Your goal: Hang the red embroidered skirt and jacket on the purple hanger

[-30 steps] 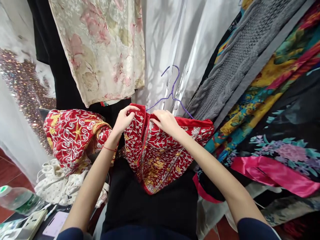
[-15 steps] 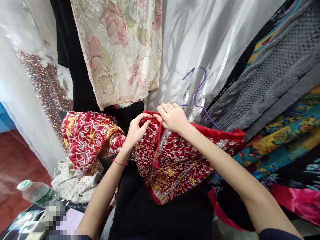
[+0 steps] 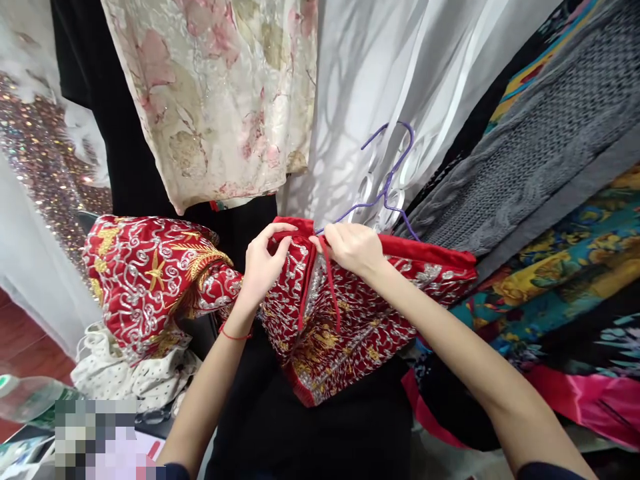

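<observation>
A red garment [image 3: 360, 340] with silver and gold embroidery hangs over my lap on a purple hanger [image 3: 387, 189], whose hook sticks up behind it. My left hand [image 3: 265, 263] pinches the red band along the garment's top edge, left of the front opening. My right hand [image 3: 354, 248] is closed on the same band at the right of the opening. A thin red tie [image 3: 334, 297] dangles below my right fingers. Part of the garment, a bunched embroidered piece [image 3: 150, 280], spreads out to the left of my left wrist.
Floral cream cloth [image 3: 215, 113] hangs ahead, beside a white curtain [image 3: 350, 87]. Grey knitwear [image 3: 545, 140] and flowered fabric [image 3: 555, 260] hang at the right. Dotted white cloth [image 3: 125, 380] and a plastic bottle [image 3: 30, 400] lie at the lower left.
My hands have drawn slightly apart, and the front opening now shows wider between them. The camera view has shifted a little, so most things sit further left.
</observation>
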Tool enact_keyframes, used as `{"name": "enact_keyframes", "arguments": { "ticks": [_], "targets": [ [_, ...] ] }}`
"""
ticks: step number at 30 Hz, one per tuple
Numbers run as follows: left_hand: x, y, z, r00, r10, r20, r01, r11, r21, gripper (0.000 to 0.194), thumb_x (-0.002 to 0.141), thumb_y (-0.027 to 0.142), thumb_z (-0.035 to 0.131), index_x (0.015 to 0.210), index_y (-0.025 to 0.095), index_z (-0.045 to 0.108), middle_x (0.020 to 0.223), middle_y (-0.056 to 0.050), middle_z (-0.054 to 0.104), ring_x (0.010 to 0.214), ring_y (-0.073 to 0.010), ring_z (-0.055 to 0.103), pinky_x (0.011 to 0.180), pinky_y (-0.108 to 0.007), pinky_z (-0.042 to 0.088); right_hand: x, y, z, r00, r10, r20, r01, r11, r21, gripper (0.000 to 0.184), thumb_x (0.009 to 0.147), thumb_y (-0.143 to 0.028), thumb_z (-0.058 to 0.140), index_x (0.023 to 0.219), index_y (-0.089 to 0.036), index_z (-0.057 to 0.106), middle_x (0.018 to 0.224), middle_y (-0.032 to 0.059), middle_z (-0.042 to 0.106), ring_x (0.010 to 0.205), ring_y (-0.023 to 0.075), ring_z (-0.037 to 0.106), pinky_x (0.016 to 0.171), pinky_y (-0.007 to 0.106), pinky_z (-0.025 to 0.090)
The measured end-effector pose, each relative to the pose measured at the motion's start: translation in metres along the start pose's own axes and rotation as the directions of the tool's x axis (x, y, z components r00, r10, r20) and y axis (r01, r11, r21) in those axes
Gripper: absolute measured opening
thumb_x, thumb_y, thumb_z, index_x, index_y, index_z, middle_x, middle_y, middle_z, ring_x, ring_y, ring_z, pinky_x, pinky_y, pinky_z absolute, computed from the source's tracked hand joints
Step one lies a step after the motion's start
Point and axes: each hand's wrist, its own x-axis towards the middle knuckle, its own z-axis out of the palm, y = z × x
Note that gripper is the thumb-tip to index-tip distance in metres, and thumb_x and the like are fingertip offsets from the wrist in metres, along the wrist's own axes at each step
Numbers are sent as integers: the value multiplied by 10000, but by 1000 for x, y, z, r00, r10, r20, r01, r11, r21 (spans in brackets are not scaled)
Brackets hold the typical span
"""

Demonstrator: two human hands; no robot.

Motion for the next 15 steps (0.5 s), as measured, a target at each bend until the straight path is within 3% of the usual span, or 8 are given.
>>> {"name": "enact_keyframes", "arguments": {
  "ticks": [4, 8, 11, 15],
  "targets": [
    [-4, 6, -4, 999, 6, -38, -5, 1000, 13, 153, 839, 149, 662, 935, 232, 747, 1011, -31, 744, 982, -215, 687, 1023, -380, 500, 32, -2, 2, 997, -74, -36, 74, 997, 8, 568, 1058, -495, 247, 846, -187, 675, 710, 86, 622, 700, 214, 539, 648, 347, 368],
    [-3, 4, -5, 999, 50, -8, -49, 997, 61, 144, 868, 163, 637, 961, 223, 730, 1027, -34, 744, 994, -206, 690, 997, -367, 516, 40, 0, 12, 984, -79, -162, 83, 996, 19, 584, 1042, -544, 250, 820, -183, 652, 876, 141, 680, 856, 263, 574, 752, 384, 387],
    [2, -3, -1, 998, 55, -35, -54, 998, 28, 133, 865, 172, 644, 976, 213, 705, 1031, -41, 736, 989, -202, 691, 969, -349, 525, 37, -1, 18, 996, -50, -74, 55, 997, 60, 599, 1039, -559, 251, 910, -149, 669, 815, 133, 697, 769, 247, 594, 725, 369, 382],
    [8, -15, 9, 990, 88, -107, -86, 996, 23, 147, 864, 188, 655, 1008, 213, 651, 1056, -46, 706, 1005, -190, 683, 966, -328, 525, 36, -7, 20, 1000, 17, 21, -19, 996, 92, 607, 1050, -527, 244, 1224, -80, 616, 684, 85, 702, 638, 221, 598, 691, 345, 355]
  ]
}}
